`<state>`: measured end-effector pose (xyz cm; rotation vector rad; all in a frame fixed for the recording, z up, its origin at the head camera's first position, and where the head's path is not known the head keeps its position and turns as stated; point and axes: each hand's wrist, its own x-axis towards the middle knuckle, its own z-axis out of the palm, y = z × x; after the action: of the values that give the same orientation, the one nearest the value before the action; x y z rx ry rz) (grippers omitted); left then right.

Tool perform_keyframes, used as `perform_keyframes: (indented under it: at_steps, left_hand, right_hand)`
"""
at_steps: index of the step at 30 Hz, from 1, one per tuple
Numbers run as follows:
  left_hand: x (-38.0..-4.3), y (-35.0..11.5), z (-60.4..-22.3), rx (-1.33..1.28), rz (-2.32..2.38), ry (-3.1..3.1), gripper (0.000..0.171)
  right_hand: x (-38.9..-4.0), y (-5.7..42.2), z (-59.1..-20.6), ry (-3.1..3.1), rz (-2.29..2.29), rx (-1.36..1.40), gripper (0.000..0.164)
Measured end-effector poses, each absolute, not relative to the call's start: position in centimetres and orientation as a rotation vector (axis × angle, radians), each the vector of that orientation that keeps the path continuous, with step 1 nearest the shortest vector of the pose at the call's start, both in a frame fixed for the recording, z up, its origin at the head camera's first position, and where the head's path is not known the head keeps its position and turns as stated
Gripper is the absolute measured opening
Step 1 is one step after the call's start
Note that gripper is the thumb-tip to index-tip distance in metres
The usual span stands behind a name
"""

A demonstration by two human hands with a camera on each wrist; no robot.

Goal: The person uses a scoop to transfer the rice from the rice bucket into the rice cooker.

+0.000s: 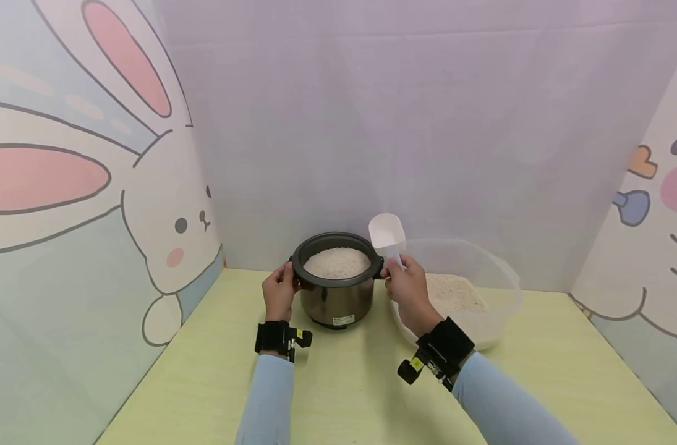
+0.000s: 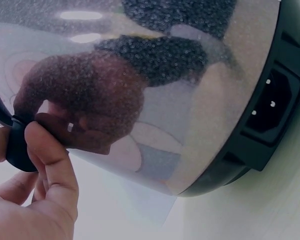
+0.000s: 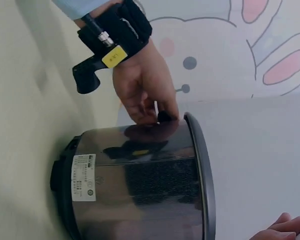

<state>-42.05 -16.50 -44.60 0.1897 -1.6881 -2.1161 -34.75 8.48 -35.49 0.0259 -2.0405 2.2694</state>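
Note:
A dark, glossy rice cooker [image 1: 338, 296] stands lidless on the table, with white rice [image 1: 337, 263] inside. My left hand [image 1: 279, 290] is at its left side, and in the left wrist view the thumb and fingers pinch the small black side handle [image 2: 21, 147]. My right hand [image 1: 409, 290] grips a white scoop [image 1: 387, 232] by its handle, bowl end up, beside the cooker's right rim. Only part of that hand [image 3: 282, 229] shows in the right wrist view. From the head view I cannot tell whether it touches the cooker's right handle.
A clear plastic tub [image 1: 507, 278] with more rice [image 1: 455, 293] sits right of the cooker, partly behind my right hand. On the cooker's lower side is a power socket [image 2: 272, 105]. A pale curtain [image 1: 427, 136] hangs behind the pale green table [image 1: 338, 395], with rabbit-printed panels beside it.

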Motion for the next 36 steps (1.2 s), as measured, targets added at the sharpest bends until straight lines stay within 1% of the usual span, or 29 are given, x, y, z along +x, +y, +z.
perform_keyframes:
  at_steps: [11,22,27,36]
  left_hand:
    - [-42.1,-16.3,-44.3,0.194,-2.124,-1.692,0.036]
    - [-41.8,-16.6,-44.2,0.169,-2.112,-1.676,0.032]
    - [-41.8,-16.7,-44.4,0.166,-2.116,-1.670,0.034]
    - [-41.8,-16.5,-44.5,0.200,-2.112,-1.700,0.034]
  right_hand:
    - [-31.8,8.7,-39.0,-1.929,2.285,0.159,0.028]
    - [-28.6,8.3,-40.9,-1.843,2.504,0.299,0.027]
    - [-27.8,8.1,-42.0,-1.846,2.571,0.282,0.022]
    - [-27.9,7.9,-43.7,-1.931,2.602,0.204,0.030]
